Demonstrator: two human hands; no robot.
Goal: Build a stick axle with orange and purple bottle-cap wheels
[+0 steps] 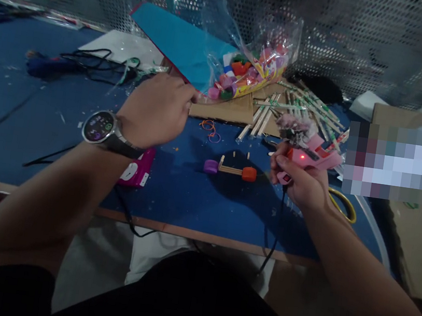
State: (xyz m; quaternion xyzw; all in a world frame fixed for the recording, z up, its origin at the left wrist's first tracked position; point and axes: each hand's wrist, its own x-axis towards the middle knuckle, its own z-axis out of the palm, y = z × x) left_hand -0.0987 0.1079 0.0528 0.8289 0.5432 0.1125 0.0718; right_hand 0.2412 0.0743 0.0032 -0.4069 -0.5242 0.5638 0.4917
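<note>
My left hand [158, 109], with a watch on its wrist, has its fingers curled closed at the lower edge of a stiff blue sheet [173, 37] with a red edge. The sheet slants up behind the hand; my fingertips are partly hidden. A pink glue gun [315, 157] with a glowing red light is gripped in my right hand [302, 178], its cord hanging down. Between the hands, on the blue table, lies a small assembly of thin sticks [230, 170] with a purple cap [211, 166] at one end and an orange cap [249, 174] at the other.
A clear bag of coloured caps [254, 75] rests on cardboard [221, 110], beside several paper-wrapped sticks [266, 116]. Rubber bands [210, 125] lie in front. A magenta box [139, 169] is under my left forearm. Yellow-handled scissors [346, 204] lie by my right wrist. Metal mesh [349, 41] stands behind.
</note>
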